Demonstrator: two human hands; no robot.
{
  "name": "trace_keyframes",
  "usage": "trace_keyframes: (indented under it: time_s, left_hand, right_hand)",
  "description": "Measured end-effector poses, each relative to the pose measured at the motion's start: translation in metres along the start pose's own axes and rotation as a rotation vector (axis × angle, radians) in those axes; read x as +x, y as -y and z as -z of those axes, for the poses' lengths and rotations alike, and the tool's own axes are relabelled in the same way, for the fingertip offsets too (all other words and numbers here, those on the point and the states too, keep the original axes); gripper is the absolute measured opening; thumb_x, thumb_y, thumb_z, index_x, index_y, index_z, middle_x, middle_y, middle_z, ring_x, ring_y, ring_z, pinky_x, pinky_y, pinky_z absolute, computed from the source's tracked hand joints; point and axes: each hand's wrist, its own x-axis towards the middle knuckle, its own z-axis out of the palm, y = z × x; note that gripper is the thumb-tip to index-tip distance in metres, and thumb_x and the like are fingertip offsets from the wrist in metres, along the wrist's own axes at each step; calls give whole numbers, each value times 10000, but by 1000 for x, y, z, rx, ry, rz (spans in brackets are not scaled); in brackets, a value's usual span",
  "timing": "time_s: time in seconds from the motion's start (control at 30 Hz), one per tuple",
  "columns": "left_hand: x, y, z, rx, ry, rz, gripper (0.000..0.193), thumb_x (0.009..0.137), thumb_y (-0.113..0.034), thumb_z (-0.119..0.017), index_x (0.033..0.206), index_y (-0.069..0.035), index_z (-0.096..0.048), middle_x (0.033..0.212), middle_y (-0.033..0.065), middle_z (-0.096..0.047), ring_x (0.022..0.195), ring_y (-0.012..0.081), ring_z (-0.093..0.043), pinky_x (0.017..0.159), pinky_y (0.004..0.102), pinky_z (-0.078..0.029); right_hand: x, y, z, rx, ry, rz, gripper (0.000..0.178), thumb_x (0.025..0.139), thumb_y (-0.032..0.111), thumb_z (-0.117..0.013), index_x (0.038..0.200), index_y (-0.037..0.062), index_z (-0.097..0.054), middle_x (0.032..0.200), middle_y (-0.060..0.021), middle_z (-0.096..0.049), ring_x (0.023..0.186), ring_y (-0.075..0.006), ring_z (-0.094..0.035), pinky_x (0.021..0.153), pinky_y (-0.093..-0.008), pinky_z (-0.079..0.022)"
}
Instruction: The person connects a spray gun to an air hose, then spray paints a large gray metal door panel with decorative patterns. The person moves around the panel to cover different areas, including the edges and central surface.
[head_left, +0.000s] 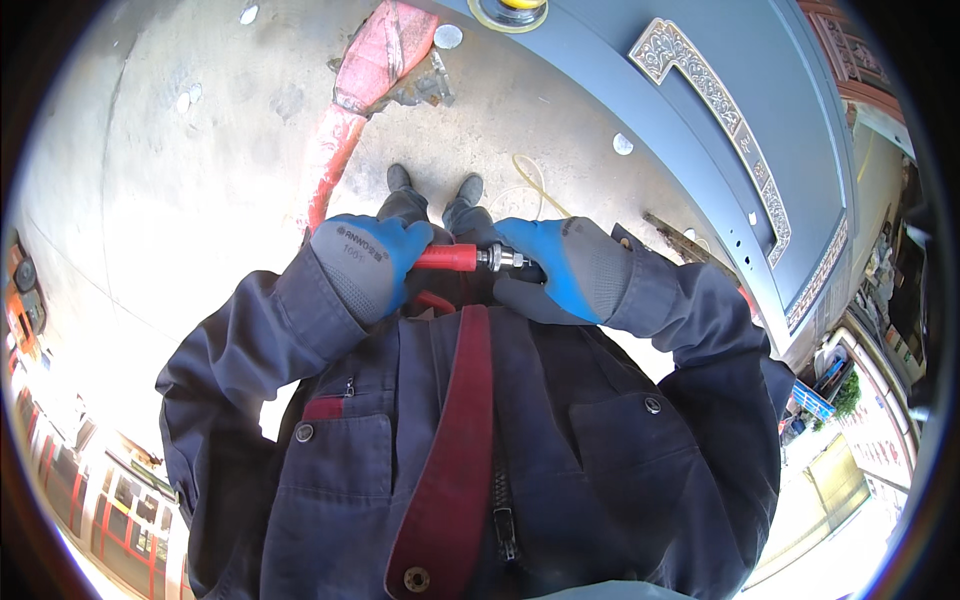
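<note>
In front of my chest I hold a red cylindrical tool (447, 257) level between my two hands. A silvery metal fitting (500, 258) extends from its right end; I cannot make out its exact kind. My left hand (368, 262), in a grey and blue work glove, is closed around the red body. My right hand (568, 268), gloved the same way, grips a dark piece at the end of the fitting, mostly hidden by the fingers. A bit of red (432, 302) shows below the left hand, against my dark jacket.
A large blue-grey panel (700, 150) with an ornate silvery strip (745, 145) stands at the right. A yellow round object (520, 8) sits at its upper edge. A red wrapped shape (385, 60) lies ahead on the concrete floor, and a thin yellowish hose (535, 180) curves near my feet.
</note>
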Motion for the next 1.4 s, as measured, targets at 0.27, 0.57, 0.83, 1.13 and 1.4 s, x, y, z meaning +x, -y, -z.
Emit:
trace_keyframes:
  time_s: [0.27, 0.57, 0.83, 1.13, 1.4]
  left_hand:
    - [21, -8, 43, -159, -43, -169, 320, 855, -323, -765, 1079, -99, -719, 845, 130, -697, 743, 339, -699, 664, 431, -544]
    - [50, -49, 62, 322, -140, -367, 369, 796, -238, -799, 1145, -150, -713, 821, 51, -669, 685, 273, -673, 599, 393, -511]
    - [77, -99, 85, 398, -29, -495, 331, 783, -268, -808, 1077, -150, -713, 953, 30, -701, 760, 230, -699, 620, 366, -537]
    - [86, -168, 93, 820, -505, -752, 327, 678, -194, -779, 1000, -148, -743, 815, -29, -607, 744, 147, -634, 594, 284, -492]
    - [76, -184, 90, 878, -515, -779, 400, 665, -121, -806, 1062, -155, -762, 815, -12, -581, 776, 172, -641, 607, 291, -512]
  right_hand:
    - [-28, -30, 12, 777, 167, -130, 410, 1039, 329, -600, 1342, 55, -633, 971, -72, -730, 767, -143, -704, 669, -295, -570]
    - [-75, -38, 4, 898, 175, -99, 410, 1083, 397, -500, 1238, 61, -677, 830, -26, -649, 653, -103, -582, 590, -284, -476]
    - [-125, -32, -4, 163, -322, 104, 397, 1077, 392, -532, 1194, 40, -675, 817, -29, -656, 685, -111, -584, 623, -287, -485]
    - [-169, -42, -23, 1263, -66, 152, 488, 1055, 349, -573, 1372, -21, -593, 897, -18, -623, 705, -53, -529, 608, -231, -458]
    - [-198, -23, -33, 849, -354, 77, 460, 1105, 253, -485, 1512, 37, -479, 920, -42, -658, 732, -98, -585, 699, -262, -520]
